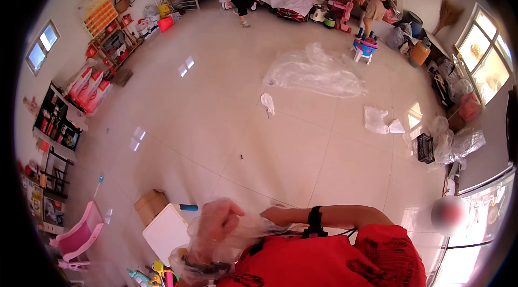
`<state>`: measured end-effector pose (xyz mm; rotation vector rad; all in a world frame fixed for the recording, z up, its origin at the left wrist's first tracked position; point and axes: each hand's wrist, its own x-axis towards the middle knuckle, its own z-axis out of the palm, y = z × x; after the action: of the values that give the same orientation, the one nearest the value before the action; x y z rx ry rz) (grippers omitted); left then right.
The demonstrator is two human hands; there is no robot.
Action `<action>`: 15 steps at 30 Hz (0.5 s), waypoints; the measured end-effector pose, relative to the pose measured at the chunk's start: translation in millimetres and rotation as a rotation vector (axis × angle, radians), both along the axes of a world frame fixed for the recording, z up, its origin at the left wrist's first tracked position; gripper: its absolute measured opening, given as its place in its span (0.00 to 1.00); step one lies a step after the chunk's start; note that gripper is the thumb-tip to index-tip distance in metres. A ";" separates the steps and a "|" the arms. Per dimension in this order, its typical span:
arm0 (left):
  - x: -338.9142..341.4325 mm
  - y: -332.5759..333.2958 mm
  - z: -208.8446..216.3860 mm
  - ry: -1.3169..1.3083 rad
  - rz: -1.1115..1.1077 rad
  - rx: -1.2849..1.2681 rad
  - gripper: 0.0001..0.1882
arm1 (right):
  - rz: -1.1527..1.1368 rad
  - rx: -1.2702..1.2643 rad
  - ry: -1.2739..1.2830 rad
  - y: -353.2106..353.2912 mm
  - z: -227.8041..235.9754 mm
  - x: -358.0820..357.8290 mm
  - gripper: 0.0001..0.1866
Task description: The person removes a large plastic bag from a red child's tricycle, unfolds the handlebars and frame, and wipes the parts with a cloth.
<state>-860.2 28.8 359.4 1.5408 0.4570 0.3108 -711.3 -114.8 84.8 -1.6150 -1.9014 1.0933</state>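
Wearing one clear plastic bag point(237, 233), the left hand point(216, 225) curls; right hand point(275, 214) fingers pinch its edge at three o'clock.

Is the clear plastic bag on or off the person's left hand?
On: the clear plastic bag covers the left hand like a glove, wrinkled down past the wrist; the right hand touches its edge.

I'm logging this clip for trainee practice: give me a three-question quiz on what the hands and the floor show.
1. True or false: the left hand is inside a clear plastic bag.
2. What does the right hand touch? A) the bag B) a broom C) a chair
3. What clear thing lies spread on the tiled floor far ahead?

Key: 1 true; 2 A; 3 a large plastic sheet.
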 end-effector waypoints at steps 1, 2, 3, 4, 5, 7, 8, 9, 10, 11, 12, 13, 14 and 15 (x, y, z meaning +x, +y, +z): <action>-12.4 8.3 -7.7 0.003 0.065 -0.262 0.09 | 0.080 0.018 -0.228 8.3 26.2 11.9 0.12; -14.4 10.4 -1.5 -0.237 0.245 -0.583 0.09 | 0.180 -0.013 -0.369 -11.1 -5.1 35.9 0.11; -22.0 27.0 0.6 -0.404 0.375 -0.715 0.10 | 0.038 -0.166 -0.431 -44.6 -48.9 58.0 0.12; -48.5 43.7 13.1 -0.586 0.545 -0.772 0.12 | 0.202 -0.328 -0.695 -52.5 -47.4 65.8 0.14; -61.5 65.6 0.5 -0.693 0.615 -0.702 0.14 | 0.154 -0.448 -0.727 -89.6 -65.5 91.7 0.15; -57.8 80.8 -2.2 -0.488 0.632 -0.319 0.18 | -0.162 -0.713 -0.588 -128.8 -59.7 119.5 0.18; -60.3 91.2 -1.1 -0.442 0.547 -0.258 0.20 | -0.436 -0.864 -0.455 -114.4 -25.7 119.3 0.19; -49.2 103.9 -10.7 -0.551 0.222 -0.514 0.21 | -0.442 -0.751 -0.480 -135.8 -35.7 142.9 0.22; -48.1 105.5 -14.8 -0.496 0.285 -0.399 0.21 | -0.713 -0.830 -0.214 -102.2 1.8 139.2 0.24; -30.1 100.7 -18.2 -0.464 0.304 -0.297 0.21 | -0.755 -0.433 -0.369 -102.7 -4.8 153.8 0.24; -17.4 98.4 -24.8 -0.484 0.274 -0.392 0.22 | -0.909 -0.324 -0.208 -90.8 -3.6 164.8 0.25; -7.2 96.1 -27.6 -0.503 0.240 -0.483 0.22 | -1.060 -0.211 -0.039 -73.8 0.0 178.4 0.25; 0.1 94.6 -38.5 -0.524 0.198 -0.591 0.22 | -1.102 -0.097 0.048 -53.6 15.9 184.3 0.24; -3.9 92.0 -39.3 -0.502 0.227 -0.620 0.22 | -1.127 0.023 0.155 -21.7 44.7 174.7 0.22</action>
<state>-864.1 120.8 320.2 0.7680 0.2872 0.6457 -536.6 -136.4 129.5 -2.0411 -0.6331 0.6338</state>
